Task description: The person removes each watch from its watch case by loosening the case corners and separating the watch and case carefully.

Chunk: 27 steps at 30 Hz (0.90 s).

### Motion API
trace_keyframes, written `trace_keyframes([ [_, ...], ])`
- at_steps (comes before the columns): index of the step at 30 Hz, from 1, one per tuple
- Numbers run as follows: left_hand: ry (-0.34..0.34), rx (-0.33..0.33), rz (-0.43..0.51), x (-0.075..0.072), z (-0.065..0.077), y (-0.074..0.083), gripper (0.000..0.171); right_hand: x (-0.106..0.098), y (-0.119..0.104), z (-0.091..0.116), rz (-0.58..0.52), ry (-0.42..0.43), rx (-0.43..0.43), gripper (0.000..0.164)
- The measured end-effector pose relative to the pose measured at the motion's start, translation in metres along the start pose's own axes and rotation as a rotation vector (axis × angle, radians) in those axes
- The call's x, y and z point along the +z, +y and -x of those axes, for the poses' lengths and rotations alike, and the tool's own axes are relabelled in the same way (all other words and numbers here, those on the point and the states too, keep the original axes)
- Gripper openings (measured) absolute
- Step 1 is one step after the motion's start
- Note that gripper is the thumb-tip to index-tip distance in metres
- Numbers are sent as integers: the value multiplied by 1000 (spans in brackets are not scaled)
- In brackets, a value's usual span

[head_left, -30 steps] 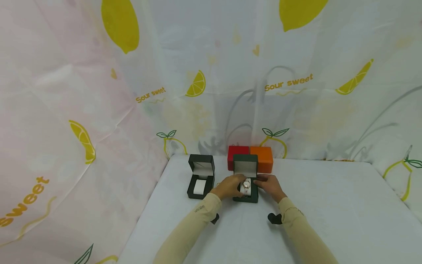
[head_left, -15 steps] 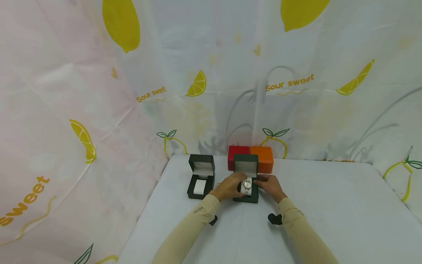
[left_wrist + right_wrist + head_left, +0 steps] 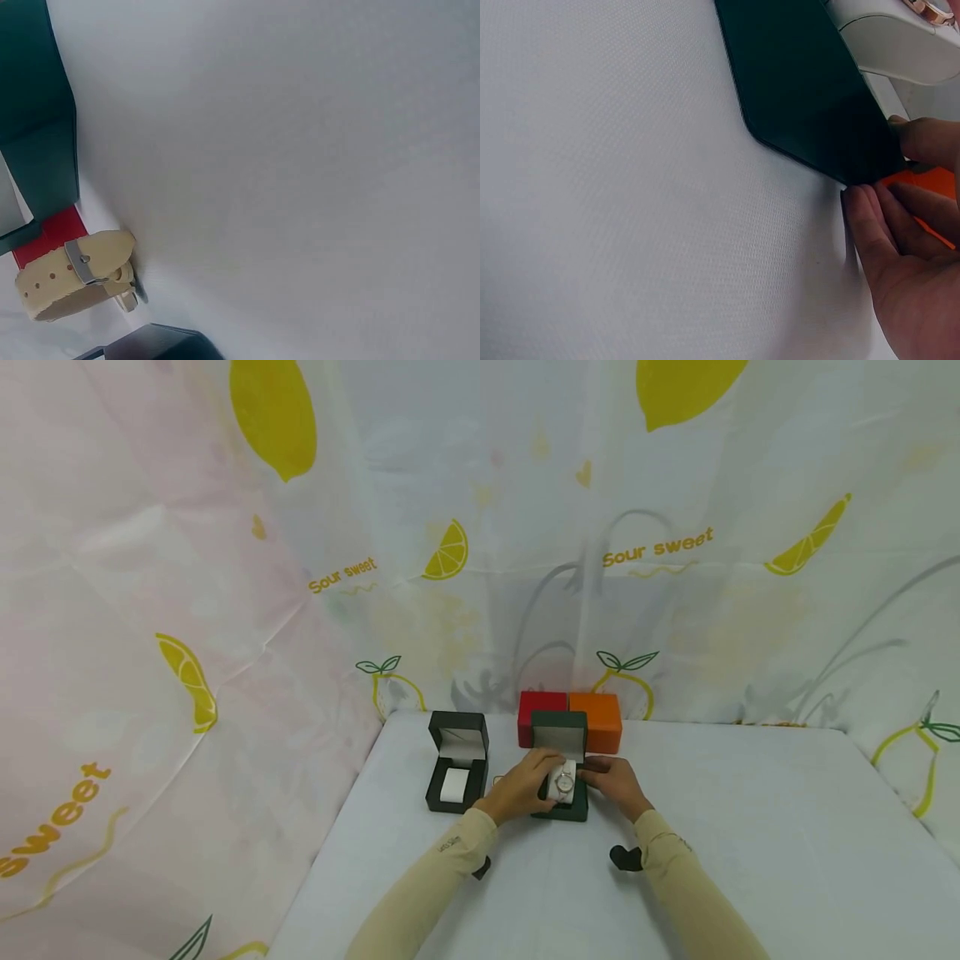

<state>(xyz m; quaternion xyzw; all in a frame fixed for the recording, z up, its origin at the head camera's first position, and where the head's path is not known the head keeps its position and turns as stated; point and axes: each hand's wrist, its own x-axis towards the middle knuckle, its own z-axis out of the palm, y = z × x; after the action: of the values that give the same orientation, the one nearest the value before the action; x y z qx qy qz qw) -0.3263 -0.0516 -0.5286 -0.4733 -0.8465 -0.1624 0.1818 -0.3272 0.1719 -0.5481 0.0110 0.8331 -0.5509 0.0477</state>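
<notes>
In the head view, my left hand (image 3: 523,783) grips a wristwatch (image 3: 565,782) on its white cushion, fingers at the top end and thumb at the lower end. Both sit at the mouth of an open dark green watch box (image 3: 561,814). The cushion (image 3: 896,45) shows raised above the box wall in the right wrist view. My right hand (image 3: 615,783) holds the box's right side; up close, thumb and fingers pinch its rear corner (image 3: 881,161). The left hand is out of sight in the left wrist view.
Left of the hands stands another open dark watch box (image 3: 435,793) with a bare white cushion (image 3: 454,785). Between the boxes lies a cream strap (image 3: 71,274) with a buckle. Behind are a red box (image 3: 542,702) and an orange box (image 3: 604,722).
The left hand and the watch on its cushion have shifted slightly to the right, and the watch has tilted a little. My right hand and the green box hold still.
</notes>
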Motion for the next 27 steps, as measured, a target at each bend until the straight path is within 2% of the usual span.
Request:
trace_keyframes([
  [4, 7, -18, 32, 0, 2, 0, 74, 0, 0, 0, 13, 5, 11, 49],
  [14, 21, -214, 247, 3, 8, -3, 78, 3, 0, 3, 75, 39, 4, 46],
  [18, 33, -248, 285, 4, 8, -4, 76, 3, 0, 5, 111, 48, -10, 46],
  [27, 31, -312, 458, 2, 6, 1, 72, 3, 2, 3, 125, 54, -14, 46],
])
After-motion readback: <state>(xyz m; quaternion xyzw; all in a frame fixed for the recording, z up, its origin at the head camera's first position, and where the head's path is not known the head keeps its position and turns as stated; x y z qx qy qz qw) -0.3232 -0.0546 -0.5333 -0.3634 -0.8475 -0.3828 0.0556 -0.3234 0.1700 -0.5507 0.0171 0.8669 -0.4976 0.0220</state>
